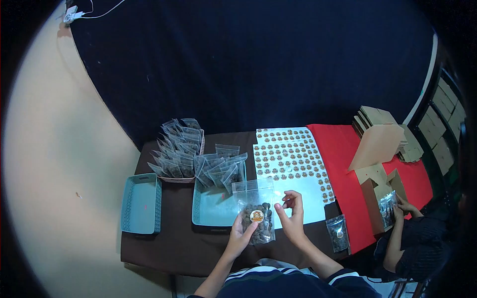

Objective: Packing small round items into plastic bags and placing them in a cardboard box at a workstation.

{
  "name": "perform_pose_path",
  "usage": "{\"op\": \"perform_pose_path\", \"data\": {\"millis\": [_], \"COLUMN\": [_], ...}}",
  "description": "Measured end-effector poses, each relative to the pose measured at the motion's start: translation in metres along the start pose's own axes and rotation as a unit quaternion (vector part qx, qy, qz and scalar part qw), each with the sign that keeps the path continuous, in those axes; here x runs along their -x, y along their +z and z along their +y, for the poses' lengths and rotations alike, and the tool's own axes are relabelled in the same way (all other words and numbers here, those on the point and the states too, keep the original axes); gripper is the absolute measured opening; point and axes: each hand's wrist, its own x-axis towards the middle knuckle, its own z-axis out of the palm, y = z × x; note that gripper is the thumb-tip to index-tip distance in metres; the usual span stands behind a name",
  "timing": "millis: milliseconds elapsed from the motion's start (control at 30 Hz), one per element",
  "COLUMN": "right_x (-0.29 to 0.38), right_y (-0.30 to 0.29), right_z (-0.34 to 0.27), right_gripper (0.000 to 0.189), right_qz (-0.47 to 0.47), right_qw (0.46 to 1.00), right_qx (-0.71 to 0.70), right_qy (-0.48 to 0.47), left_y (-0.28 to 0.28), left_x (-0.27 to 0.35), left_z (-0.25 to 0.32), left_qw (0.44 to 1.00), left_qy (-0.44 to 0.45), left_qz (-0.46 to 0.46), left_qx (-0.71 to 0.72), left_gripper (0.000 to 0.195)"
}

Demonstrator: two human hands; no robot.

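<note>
My left hand (240,234) grips a clear zip pouch (262,232) of dark round pieces by its lower left side, the thumb at a round sticker (257,216) on its front. My right hand (292,218) is raised just right of the pouch, fingers curled and apart, with nothing seen in it. Behind the pouch is a light blue basket (208,219), partly hidden, with several filled pouches (220,171) at its back. White sheets (298,186) carrying rows of round stickers lie beyond my right hand.
A packed basket of pouches (177,152) stands at the back left, near a blue basket (139,205). A stickered pouch (338,234) lies at the right. On a red cloth (335,160), a co-worker's hands (402,208) hold a pouch in a cardboard box (372,201); flat cartons (380,138) are stacked behind.
</note>
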Motion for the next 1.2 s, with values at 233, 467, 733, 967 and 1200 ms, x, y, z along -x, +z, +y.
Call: {"op": "perform_pose_path", "data": {"millis": [233, 467, 733, 967, 1200], "right_x": [0.028, 0.035, 0.023, 0.022, 0.025], "right_y": [0.011, 0.008, 0.008, 0.013, 0.01], "right_z": [0.01, 0.019, 0.004, 0.004, 0.007], "right_gripper": [0.022, 0.017, 0.017, 0.019, 0.02], "right_qz": [-0.101, -0.077, -0.109, -0.076, -0.084], "right_qw": [0.983, 0.982, 0.972, 0.991, 0.986], "right_qx": [-0.117, -0.101, -0.156, -0.074, -0.11], "right_qy": [0.095, 0.138, 0.136, 0.08, 0.096], "left_y": [0.011, 0.004, 0.008, 0.009, 0.01], "left_x": [-0.005, -0.005, -0.003, -0.007, -0.006], "left_z": [-0.005, -0.007, -0.005, -0.008, -0.002], "left_qw": [1.0, 0.998, 0.999, 0.991, 0.994], "left_qy": [0.009, 0.016, 0.025, 0.05, 0.041], "left_qz": [0.015, -0.043, -0.009, 0.038, 0.019], "left_qx": [-0.002, -0.048, -0.02, -0.118, -0.103], "left_gripper": [0.032, 0.031, 0.033, 0.029, 0.027]}}
